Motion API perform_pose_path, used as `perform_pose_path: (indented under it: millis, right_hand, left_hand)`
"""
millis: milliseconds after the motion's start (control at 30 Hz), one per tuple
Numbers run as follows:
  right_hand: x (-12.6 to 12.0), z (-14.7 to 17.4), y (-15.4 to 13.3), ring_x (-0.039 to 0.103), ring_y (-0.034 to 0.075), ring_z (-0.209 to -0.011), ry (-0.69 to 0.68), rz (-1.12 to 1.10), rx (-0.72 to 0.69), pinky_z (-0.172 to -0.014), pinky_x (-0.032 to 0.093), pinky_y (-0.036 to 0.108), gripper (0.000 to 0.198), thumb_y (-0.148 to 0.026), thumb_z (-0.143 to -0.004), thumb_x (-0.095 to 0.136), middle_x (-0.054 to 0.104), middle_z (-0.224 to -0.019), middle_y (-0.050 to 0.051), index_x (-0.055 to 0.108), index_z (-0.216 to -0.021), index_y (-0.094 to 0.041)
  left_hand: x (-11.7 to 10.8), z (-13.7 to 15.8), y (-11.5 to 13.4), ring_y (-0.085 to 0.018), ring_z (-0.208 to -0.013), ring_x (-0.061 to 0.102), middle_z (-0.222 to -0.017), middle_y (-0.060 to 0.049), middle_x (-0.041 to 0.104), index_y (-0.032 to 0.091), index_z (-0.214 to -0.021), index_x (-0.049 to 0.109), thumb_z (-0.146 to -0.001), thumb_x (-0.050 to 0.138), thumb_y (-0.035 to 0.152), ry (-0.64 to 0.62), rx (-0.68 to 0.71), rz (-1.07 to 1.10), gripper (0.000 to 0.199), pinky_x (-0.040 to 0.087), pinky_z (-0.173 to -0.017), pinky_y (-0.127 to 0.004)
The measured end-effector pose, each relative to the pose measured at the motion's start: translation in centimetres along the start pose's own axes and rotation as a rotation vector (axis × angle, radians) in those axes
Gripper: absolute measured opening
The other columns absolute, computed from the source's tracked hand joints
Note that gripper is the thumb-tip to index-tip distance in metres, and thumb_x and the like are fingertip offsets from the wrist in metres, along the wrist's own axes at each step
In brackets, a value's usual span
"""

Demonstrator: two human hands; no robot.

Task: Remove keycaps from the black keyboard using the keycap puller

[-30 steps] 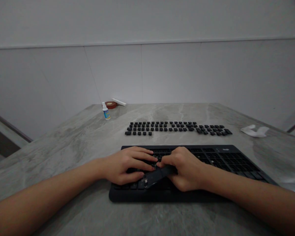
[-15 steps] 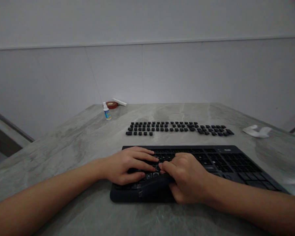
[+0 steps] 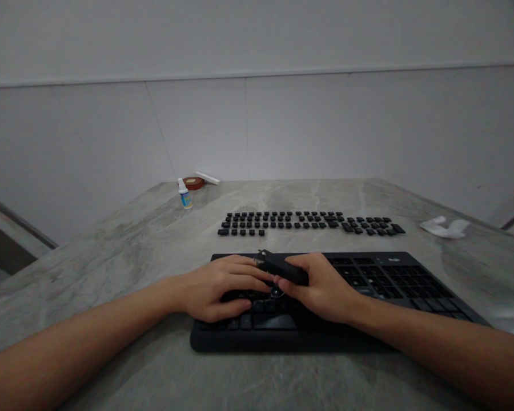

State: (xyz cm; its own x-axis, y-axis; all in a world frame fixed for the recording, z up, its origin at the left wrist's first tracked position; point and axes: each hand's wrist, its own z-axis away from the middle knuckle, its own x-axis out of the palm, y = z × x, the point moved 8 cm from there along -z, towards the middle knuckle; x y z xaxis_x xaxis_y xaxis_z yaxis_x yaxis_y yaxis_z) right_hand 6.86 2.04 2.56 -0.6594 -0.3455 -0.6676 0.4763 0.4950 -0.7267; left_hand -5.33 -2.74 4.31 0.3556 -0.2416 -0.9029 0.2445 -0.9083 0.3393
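Black tool [image 3: 283,267], long axis slanted, metal end [image 3: 261,258] leftward.

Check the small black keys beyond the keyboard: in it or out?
Out: the small black keys lie in rows on the table, with a gap before the keyboard.

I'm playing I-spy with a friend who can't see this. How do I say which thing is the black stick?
On the grey table lies a wide black keyboard. Over it, the right hand grips the black stick, its tip near the left hand. Unlike the small loose keys behind the keyboard, it is long, with a paler tip.
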Motion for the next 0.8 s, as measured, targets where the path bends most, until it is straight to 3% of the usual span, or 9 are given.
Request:
perform_pose_path:
  millis: [200, 333, 400, 467, 567, 667, 800]
  right_hand:
    - [0.2, -0.2, 0.4, 0.061, 0.016, -0.068, 0.023, -0.158, 0.004, -0.063, 0.044, 0.025, 0.015, -0.012, -0.071, 0.055, 0.068, -0.071, 0.0, 0.069, -0.075, -0.016]
    - [0.2, -0.5, 0.3, 0.063, 0.017, -0.069, 0.036, -0.19, 0.043, -0.068, 0.045, 0.026, 0.018, -0.009, -0.068, 0.053, 0.069, -0.068, 0.0, 0.069, -0.068, -0.017]
    - [0.2, -0.6, 0.4, 0.062, 0.016, -0.066, 0.037, -0.163, 0.098, -0.067, 0.044, 0.026, 0.02, -0.007, -0.066, 0.052, 0.067, -0.063, 0.0, 0.07, -0.064, -0.017]
    - [0.2, -0.6, 0.5, 0.06, 0.016, -0.064, 0.052, -0.163, 0.139, -0.065, 0.043, 0.026, 0.021, -0.006, -0.065, 0.051, 0.065, -0.06, -0.001, 0.07, -0.062, -0.017]
    - [0.2, -0.6, 0.6, 0.057, 0.014, -0.061, 0.083, -0.235, 0.155, -0.063, 0.041, 0.025, 0.02, -0.005, -0.062, 0.05, 0.061, -0.057, -0.002, 0.067, -0.059, -0.016]
    - [0.4, -0.6, 0.8, 0.052, 0.013, -0.057, 0.087, -0.32, 0.148, -0.057, 0.038, 0.023, 0.017, -0.005, -0.06, 0.049, 0.056, -0.053, -0.003, 0.061, -0.054, -0.016]
    - [0.4, -0.5, 0.7, 0.048, 0.011, -0.054, 0.102, -0.388, 0.118, -0.054, 0.036, 0.022, 0.014, -0.005, -0.058, 0.049, 0.053, -0.052, -0.004, 0.057, -0.053, -0.016]
  left_hand:
    - [0.1, -0.1, 0.5, -0.028, -0.135, 0.044, -0.145, -0.011, 0.049, 0.021, -0.142, 0.046, -0.094, 0.051, 0.026, -0.069, 0.005, -0.089, 0.048, 0.038, -0.114, -0.045]
    - [0.5, -0.2, 0.7, -0.03, -0.142, 0.034, -0.151, -0.009, 0.041, 0.021, -0.143, 0.045, -0.092, 0.052, 0.023, -0.077, -0.022, -0.117, 0.052, 0.033, -0.117, -0.049]
    - [0.7, -0.3, 0.6, -0.03, -0.141, 0.036, -0.15, -0.009, 0.044, 0.02, -0.141, 0.048, -0.09, 0.053, 0.023, -0.033, -0.055, -0.131, 0.051, 0.035, -0.116, -0.049]
    - [0.6, -0.8, 0.5, -0.029, -0.132, 0.047, -0.139, -0.011, 0.054, 0.019, -0.131, 0.057, -0.091, 0.054, 0.024, 0.043, -0.076, -0.157, 0.04, 0.04, -0.112, -0.047]
    - [0.5, -1.9, 0.5, -0.024, -0.104, 0.062, -0.111, -0.011, 0.066, 0.017, -0.105, 0.07, -0.093, 0.053, 0.023, 0.139, -0.069, -0.208, 0.022, 0.052, -0.094, -0.04]
    - [0.6, -3.2, 0.9, -0.019, -0.079, 0.06, -0.088, -0.01, 0.065, 0.013, -0.083, 0.068, -0.089, 0.05, 0.019, 0.195, 0.0, -0.24, 0.02, 0.054, -0.074, -0.033]
    - [0.3, -3.8, 1.1, -0.018, -0.074, 0.057, -0.08, -0.009, 0.062, 0.014, -0.073, 0.061, -0.083, 0.048, 0.013, 0.273, 0.063, -0.172, 0.017, 0.052, -0.071, -0.031]
